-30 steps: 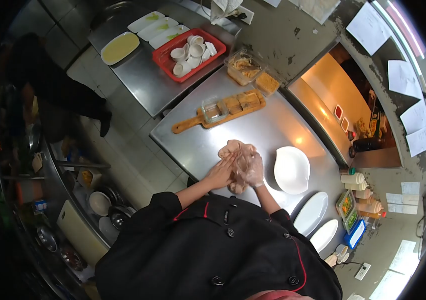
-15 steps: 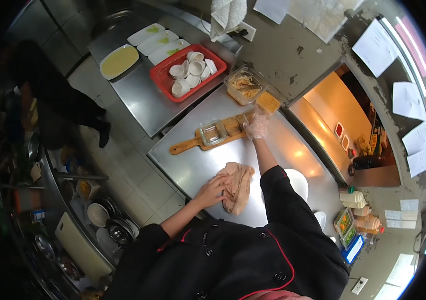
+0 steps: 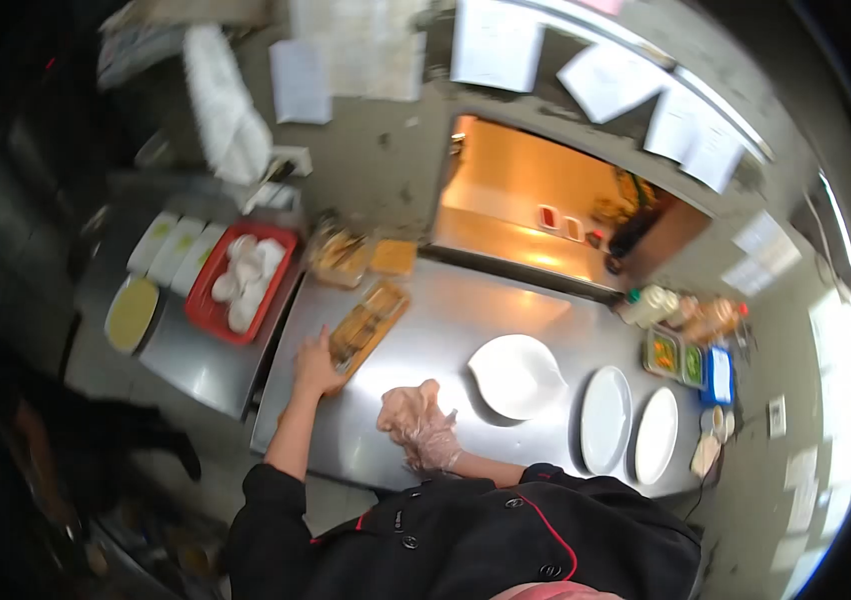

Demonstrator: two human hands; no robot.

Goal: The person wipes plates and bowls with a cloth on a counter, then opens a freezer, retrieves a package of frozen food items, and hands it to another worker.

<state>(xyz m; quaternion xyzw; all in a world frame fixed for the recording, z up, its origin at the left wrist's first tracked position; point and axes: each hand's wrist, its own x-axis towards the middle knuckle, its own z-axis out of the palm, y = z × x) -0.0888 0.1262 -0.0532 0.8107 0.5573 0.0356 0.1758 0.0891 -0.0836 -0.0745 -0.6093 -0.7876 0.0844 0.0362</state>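
Bare, my left hand (image 3: 316, 368) is closed at the near end of the wooden serving board (image 3: 378, 325) and covers its handle. Small glass dishes (image 3: 352, 335) rest on the board, blurred by motion. My right hand (image 3: 433, 442), in a clear plastic glove, grips the crumpled pinkish-beige cloth (image 3: 408, 410) on the steel table (image 3: 426, 345). Beyond the board are a clear container of food (image 3: 338, 258), which I cannot make out well, and a yellow-orange block (image 3: 393, 257).
To the right stand a white bowl (image 3: 516, 380) and two oval white plates (image 3: 606, 425). Sauce bottles (image 3: 651, 303) line the back right. A red basket of white cups (image 3: 241, 285) sits on the left-hand table. Another person's dark-clothed legs (image 3: 116, 420) show at lower left.
The view has swung right. My left hand has gone from the cloth to the board, and my gloved right hand from the board to the cloth. The board now lies at a steeper slant.
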